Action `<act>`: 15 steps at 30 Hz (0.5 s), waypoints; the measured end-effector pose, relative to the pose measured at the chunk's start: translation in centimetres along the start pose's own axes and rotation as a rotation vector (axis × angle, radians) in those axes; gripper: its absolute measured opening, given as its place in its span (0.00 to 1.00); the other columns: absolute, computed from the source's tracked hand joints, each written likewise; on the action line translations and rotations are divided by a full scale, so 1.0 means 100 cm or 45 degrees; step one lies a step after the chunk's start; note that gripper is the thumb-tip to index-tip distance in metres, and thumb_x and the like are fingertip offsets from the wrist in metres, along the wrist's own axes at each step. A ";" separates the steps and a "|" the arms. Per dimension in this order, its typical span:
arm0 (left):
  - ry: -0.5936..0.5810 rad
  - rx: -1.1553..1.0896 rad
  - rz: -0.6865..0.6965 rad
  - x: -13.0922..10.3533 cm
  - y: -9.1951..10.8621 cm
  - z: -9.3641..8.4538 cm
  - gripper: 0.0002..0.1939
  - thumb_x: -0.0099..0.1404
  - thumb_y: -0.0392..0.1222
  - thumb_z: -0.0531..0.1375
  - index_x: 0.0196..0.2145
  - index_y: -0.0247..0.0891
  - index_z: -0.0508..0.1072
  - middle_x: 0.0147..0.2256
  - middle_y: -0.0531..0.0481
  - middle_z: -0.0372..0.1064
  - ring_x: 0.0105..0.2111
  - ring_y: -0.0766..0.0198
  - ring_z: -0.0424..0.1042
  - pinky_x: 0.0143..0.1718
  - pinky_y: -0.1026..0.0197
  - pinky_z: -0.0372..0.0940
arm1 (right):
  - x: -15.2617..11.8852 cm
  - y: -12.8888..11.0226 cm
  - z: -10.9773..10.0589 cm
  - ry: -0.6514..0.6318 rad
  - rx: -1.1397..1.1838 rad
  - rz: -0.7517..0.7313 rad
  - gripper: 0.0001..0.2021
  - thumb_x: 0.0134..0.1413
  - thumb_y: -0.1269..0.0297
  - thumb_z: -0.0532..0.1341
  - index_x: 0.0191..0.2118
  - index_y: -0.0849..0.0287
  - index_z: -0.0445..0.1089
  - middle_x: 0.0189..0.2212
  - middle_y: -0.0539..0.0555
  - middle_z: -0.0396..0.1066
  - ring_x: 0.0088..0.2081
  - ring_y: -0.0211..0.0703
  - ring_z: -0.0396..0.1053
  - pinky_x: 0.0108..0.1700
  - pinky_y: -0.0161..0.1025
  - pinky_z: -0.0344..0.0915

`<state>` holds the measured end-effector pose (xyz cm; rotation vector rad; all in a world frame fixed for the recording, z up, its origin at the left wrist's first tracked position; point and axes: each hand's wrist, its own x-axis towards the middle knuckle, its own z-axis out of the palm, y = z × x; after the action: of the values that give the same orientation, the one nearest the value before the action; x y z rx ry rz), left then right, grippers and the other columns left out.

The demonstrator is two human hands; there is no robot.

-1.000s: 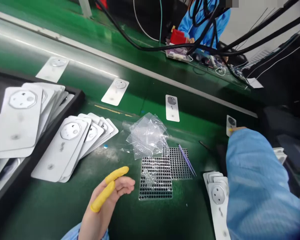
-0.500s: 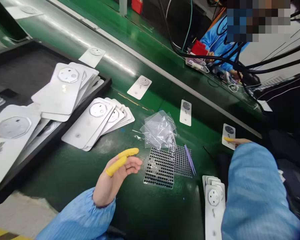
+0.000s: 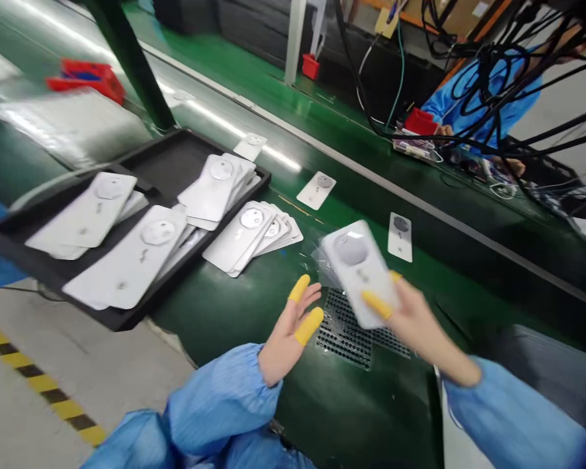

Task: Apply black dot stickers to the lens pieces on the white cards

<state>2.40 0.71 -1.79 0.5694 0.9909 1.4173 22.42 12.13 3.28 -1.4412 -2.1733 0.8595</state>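
Observation:
A white phone back cover (image 3: 357, 267) with a round camera area is raised over the bench, slightly blurred. My right hand (image 3: 415, 319) grips its lower right edge, a yellow finger cot on the front face. Left of it, my left hand (image 3: 284, 342) is empty, its fingers apart and two tipped with yellow cots. Below the held cover lie sheets of small black round dots (image 3: 344, 335), partly covered by it. Clear plastic film (image 3: 325, 264) shows behind its left edge. A fanned stack of white covers (image 3: 239, 238) rests on the bench beyond my left hand.
A black tray (image 3: 141, 319) at the left holds several stacks of covers. Single covers, such as one (image 3: 316, 190), lie along the green conveyor. A red bin (image 3: 90, 79) stands far left. Black cables (image 3: 493, 104) hang at upper right, near a person in blue.
My right hand has brought a cover from the far right to the middle, lifting it over the dot sheets. My left hand stays empty. The view has shifted to the left.

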 end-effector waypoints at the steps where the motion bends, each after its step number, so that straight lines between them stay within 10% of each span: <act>1: 0.064 0.100 0.048 0.000 -0.001 -0.004 0.29 0.61 0.53 0.62 0.57 0.40 0.64 0.55 0.39 0.68 0.54 0.51 0.69 0.53 0.50 0.64 | -0.012 -0.019 0.023 -0.193 0.117 -0.106 0.15 0.57 0.59 0.61 0.48 0.57 0.67 0.40 0.56 0.75 0.36 0.44 0.74 0.36 0.39 0.72; 7: 0.449 0.609 0.388 0.016 0.038 -0.075 0.25 0.63 0.51 0.57 0.52 0.32 0.68 0.50 0.37 0.72 0.49 0.49 0.73 0.50 0.50 0.67 | -0.021 -0.073 0.077 -0.461 0.223 -0.378 0.16 0.54 0.55 0.63 0.46 0.54 0.64 0.41 0.54 0.72 0.42 0.46 0.71 0.47 0.46 0.69; 15: 0.645 1.350 0.559 0.109 0.077 -0.117 0.17 0.66 0.43 0.59 0.51 0.35 0.69 0.51 0.42 0.67 0.49 0.53 0.69 0.50 0.44 0.66 | 0.120 -0.094 0.113 -0.203 0.156 0.083 0.29 0.62 0.57 0.55 0.64 0.63 0.49 0.62 0.66 0.55 0.63 0.53 0.56 0.61 0.49 0.57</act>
<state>-12.82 9.50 -3.78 1.2864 2.1527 1.3512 4.31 17.39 1.24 -1.4341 -2.1535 1.1462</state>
